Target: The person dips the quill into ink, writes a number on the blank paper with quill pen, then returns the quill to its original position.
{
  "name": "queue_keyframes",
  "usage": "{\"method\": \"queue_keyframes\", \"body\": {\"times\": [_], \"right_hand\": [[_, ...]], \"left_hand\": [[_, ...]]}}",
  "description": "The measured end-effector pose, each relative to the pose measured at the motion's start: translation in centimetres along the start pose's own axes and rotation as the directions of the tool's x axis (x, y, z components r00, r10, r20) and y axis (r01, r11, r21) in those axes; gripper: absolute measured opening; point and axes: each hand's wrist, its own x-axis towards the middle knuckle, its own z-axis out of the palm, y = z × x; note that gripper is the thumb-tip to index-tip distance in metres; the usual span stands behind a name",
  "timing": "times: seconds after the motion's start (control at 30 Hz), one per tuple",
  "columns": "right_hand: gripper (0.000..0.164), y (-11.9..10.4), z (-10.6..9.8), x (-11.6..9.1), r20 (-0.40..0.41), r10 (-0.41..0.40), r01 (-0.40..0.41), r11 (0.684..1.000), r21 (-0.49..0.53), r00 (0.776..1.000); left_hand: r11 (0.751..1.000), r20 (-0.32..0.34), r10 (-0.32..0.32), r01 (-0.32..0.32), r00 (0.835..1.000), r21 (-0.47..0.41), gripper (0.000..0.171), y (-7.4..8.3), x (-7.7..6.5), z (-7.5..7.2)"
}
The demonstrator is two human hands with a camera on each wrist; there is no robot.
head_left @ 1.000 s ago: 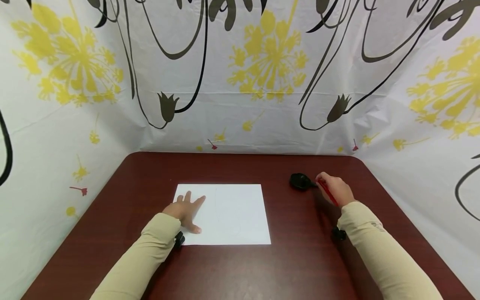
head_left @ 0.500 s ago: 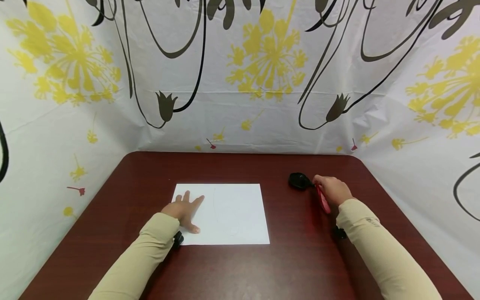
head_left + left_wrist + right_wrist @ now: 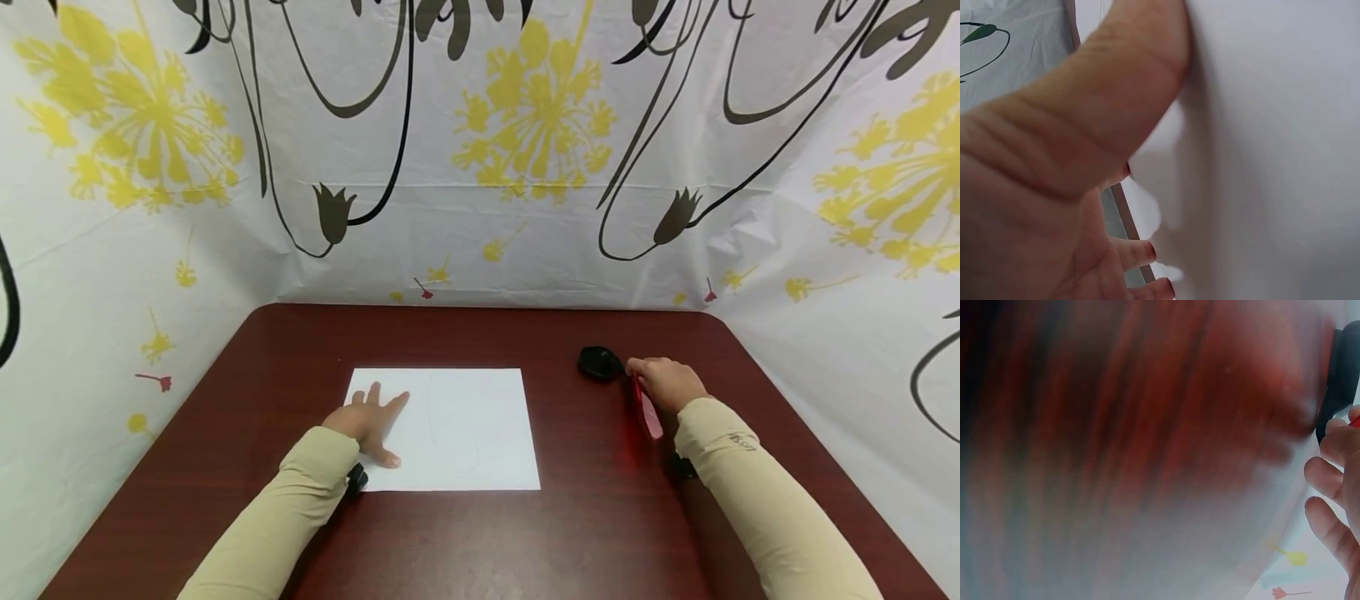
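My left hand [image 3: 367,425] lies spread on the left part of a white sheet of paper [image 3: 480,425]. Faint thin curved lines show on the sheet. In the left wrist view the thumb [image 3: 1116,81] and fingertips [image 3: 1142,251] rest on the paper. Over at the right, my right hand [image 3: 667,383] pinches a flat, shiny red strip [image 3: 647,412] that casts a red glow on the table. A black rounded object [image 3: 600,364] sits just left of those fingertips. In the right wrist view the black object [image 3: 1341,375] stands right at the fingers [image 3: 1325,478].
The dark red-brown table [image 3: 480,542] has rounded far corners. White cloth [image 3: 450,233] with yellow flowers and dark stems hangs along the back and both sides. A small black wrist device [image 3: 357,478] sits under the left sleeve.
The red strip has turned in my right hand, its broad face now showing and its near end lower. The right hand has shifted slightly left and down. My left hand stays put.
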Motion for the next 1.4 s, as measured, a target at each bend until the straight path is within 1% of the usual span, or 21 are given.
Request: {"method": "queue_keyframes", "body": {"times": [0.3, 0.43, 0.7, 0.97, 1.13, 1.17, 1.3, 1.4], "right_hand": [[0.019, -0.11, -0.07, -0.04, -0.019, -0.047, 0.046, 0.998, -0.031, 0.999], [0.018, -0.15, 0.04, -0.02, -0.014, -0.052, 0.052, 0.998, -0.032, 0.999], [0.017, 0.26, 0.62, 0.20, 0.024, -0.037, 0.037, 0.999, -0.029, 0.999], [0.016, -0.10, 0.32, 0.24, 0.075, -0.020, 0.024, 0.998, -0.054, 0.997], [0.016, -0.33, 0.18, 0.34, 0.084, -0.016, 0.020, 0.998, -0.053, 0.996], [0.016, -0.32, 0.19, 0.40, 0.084, -0.017, 0.022, 0.998, -0.054, 0.996], [0.017, -0.13, 0.30, 0.53, 0.088, -0.016, 0.021, 0.998, -0.054, 0.996], [0.019, 0.08, 0.50, 0.48, 0.094, -0.010, 0.015, 0.998, -0.054, 0.996]], "left_hand": [[1.000, -0.012, 0.009, -0.009, 1.000, -0.005, 0.113, 0.12, -0.18, -0.08], [1.000, -0.006, 0.010, -0.010, 1.000, -0.010, 0.113, 0.08, -0.23, -0.02], [1.000, 0.002, 0.006, -0.006, 1.000, 0.000, 0.113, 0.17, -0.08, -0.07], [1.000, 0.007, 0.000, 0.000, 1.000, 0.001, 0.114, 0.33, -0.26, -0.18], [1.000, 0.006, -0.003, 0.003, 1.000, -0.006, 0.111, 0.45, -0.34, -0.35], [1.000, 0.013, -0.013, 0.013, 1.000, 0.002, 0.111, 0.48, -0.31, -0.41], [1.000, 0.024, -0.023, 0.023, 0.999, -0.002, 0.111, 0.48, -0.30, -0.52], [1.000, 0.010, 0.007, -0.006, 1.000, -0.013, 0.112, 0.35, -0.33, -0.44]]}}
